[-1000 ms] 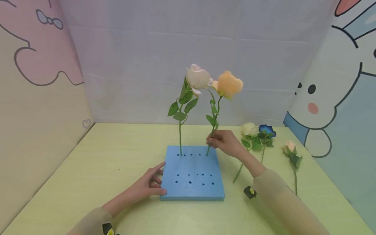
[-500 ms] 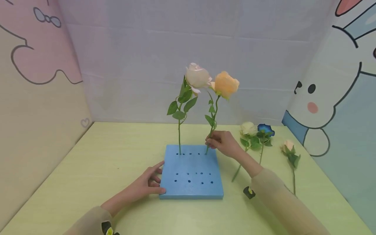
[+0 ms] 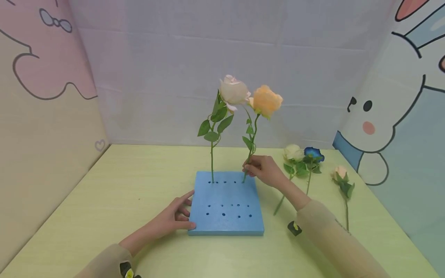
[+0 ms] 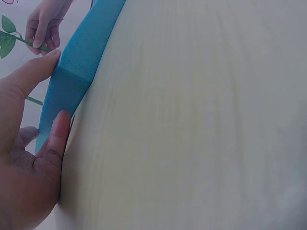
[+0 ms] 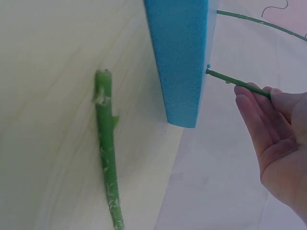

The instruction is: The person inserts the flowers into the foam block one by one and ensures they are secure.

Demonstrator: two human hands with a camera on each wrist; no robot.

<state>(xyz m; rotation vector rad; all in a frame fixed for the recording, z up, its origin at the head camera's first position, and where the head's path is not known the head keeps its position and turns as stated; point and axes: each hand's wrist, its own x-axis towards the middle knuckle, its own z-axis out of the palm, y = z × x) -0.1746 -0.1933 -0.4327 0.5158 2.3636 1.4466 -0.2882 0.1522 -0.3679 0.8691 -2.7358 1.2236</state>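
Between the thumb and fingers of my right hand [image 3: 262,168] is the stem of an orange rose [image 3: 266,101]. The rose stands nearly upright, its lower end at a hole near the back right corner of a blue foam board [image 3: 222,195]. In the right wrist view the stem [image 5: 240,83] meets the board's face; how deep it sits I cannot tell. A pale pink rose [image 3: 234,91] stands in the board's back row, left of the orange one. My left hand [image 3: 172,217] rests with spread fingers against the board's left edge, thumb at the front corner.
Right of the board, a white rose [image 3: 293,153], a blue rose [image 3: 314,154] and a peach rose [image 3: 340,174] lie on the pale yellow table [image 3: 146,170]. Several holes dot the board. A cloth wall [image 3: 167,85] rises behind.
The view has shifted slightly. The orange rose's bloom has leaned a little left, closer to the pink rose. Both hands keep their places at the stem and the board.
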